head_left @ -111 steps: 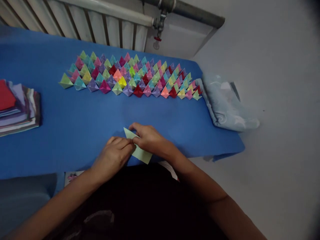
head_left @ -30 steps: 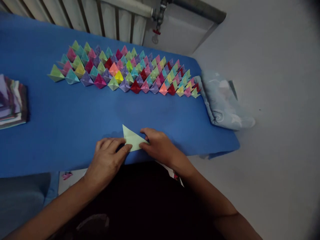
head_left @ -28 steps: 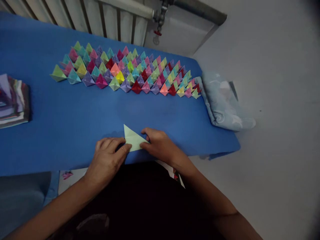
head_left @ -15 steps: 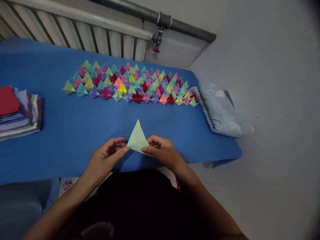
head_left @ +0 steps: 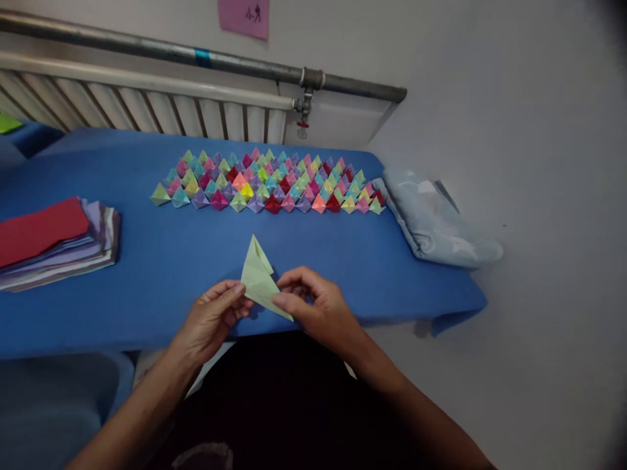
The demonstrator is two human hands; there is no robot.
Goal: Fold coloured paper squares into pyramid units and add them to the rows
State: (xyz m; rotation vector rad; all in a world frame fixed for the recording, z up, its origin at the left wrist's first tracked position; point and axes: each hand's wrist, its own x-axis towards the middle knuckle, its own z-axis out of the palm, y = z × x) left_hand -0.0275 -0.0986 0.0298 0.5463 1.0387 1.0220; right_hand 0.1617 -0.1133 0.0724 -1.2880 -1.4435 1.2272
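Note:
A pale green folded paper (head_left: pixel 258 279) is held above the front part of the blue-covered table (head_left: pixel 196 261), its point upward and a loose flap on its right side. My left hand (head_left: pixel 219 313) pinches the paper's left corner between thumb and fingers. At the lower right edge of the paper, my right hand (head_left: pixel 313 303) has its thumb on the sheet and its fingers curled behind. Beyond both hands stand rows of small folded paper pieces (head_left: pixel 255 202) in many colours.
On the left lies a stack of coloured sheets (head_left: pixel 44 232), red on top. A folded grey-blue cloth (head_left: pixel 426 219) rests at the right end. Behind the table are a radiator (head_left: pixel 161 111) and a pipe (head_left: pixel 362 87); a pink note (head_left: pixel 243 18) hangs on the wall.
The green paper has turned, and a flap now shows on its right side. My left hand has shifted slightly lower. The camera view has moved, showing more of the wall and the sheet stack.

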